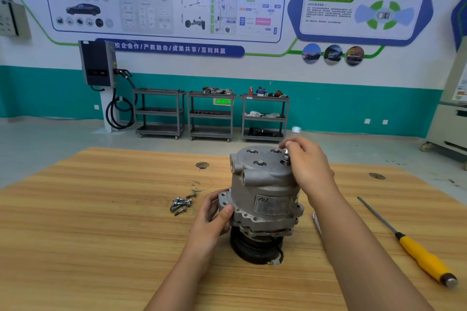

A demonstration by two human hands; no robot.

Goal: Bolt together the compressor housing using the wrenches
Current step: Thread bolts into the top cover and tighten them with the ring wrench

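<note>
Assembly appears at an early stage: the grey cast-metal compressor housing (265, 184) stands upright mid wooden desk (101, 235), left hand (214, 212) gripping its left flange, right hand (308, 161) pinching one silver bolt (286, 158) at a top hole, while the loose silver bolts (181, 204) heaped to the left await fitting and wrench tightening.

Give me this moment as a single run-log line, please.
stage: hand-starting bolt | left hand: holds compressor housing | right hand: pinches bolt at its top | spare bolts: on table, left of housing

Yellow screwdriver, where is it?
In the head view, the yellow-handled metal screwdriver lies on the wooden table, right of the grey metal compressor.
</note>
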